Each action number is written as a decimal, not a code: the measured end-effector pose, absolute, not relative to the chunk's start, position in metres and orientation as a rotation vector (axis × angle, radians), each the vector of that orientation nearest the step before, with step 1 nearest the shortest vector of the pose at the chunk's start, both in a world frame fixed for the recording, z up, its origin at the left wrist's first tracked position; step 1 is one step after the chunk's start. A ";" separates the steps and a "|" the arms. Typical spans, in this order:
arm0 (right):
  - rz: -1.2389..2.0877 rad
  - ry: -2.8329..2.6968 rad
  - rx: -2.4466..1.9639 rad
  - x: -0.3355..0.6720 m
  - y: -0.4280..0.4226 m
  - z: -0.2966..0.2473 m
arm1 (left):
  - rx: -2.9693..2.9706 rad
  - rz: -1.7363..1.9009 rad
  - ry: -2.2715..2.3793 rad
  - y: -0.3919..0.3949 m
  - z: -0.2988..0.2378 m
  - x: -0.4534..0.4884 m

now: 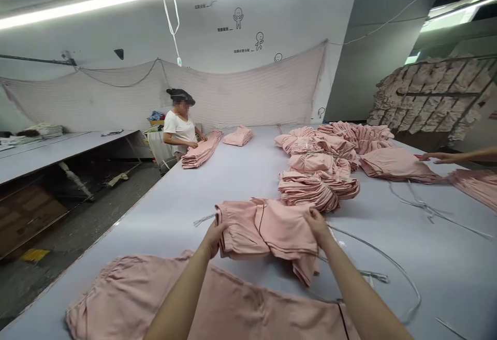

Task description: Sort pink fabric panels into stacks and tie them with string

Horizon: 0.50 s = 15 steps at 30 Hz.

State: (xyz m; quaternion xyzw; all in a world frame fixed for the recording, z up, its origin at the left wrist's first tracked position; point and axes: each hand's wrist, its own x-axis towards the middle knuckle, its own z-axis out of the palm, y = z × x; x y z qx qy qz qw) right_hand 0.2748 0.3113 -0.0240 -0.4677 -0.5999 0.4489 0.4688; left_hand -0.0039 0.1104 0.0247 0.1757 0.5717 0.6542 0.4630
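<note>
Pink folded garment (287, 226) lies between the two hands, long axis running crosswise from left grip to right. Left grip (213, 238) closes on its near-left end; right grip (318, 226) pinches its right end. Neither hand nearer: both on it. Loose corner droops toward the wearer, just left of the right forearm. Cannot tell whether the underside touches the surface (240, 179).

Tied pink bundles (318, 190) sit just beyond right grip; white cords (380, 278) trail right of it. Spread pink garment (132, 293) lies nearside. Most room: beyond left grip, toward the surface's left edge.
</note>
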 end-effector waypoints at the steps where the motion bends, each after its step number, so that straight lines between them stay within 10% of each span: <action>1: 1.102 -1.471 -1.130 0.276 0.315 -0.010 | 0.452 1.620 1.390 0.106 0.035 -0.014; 15: 1.484 -1.574 -1.341 0.293 0.153 0.044 | 0.361 1.331 1.363 -0.109 0.070 -0.163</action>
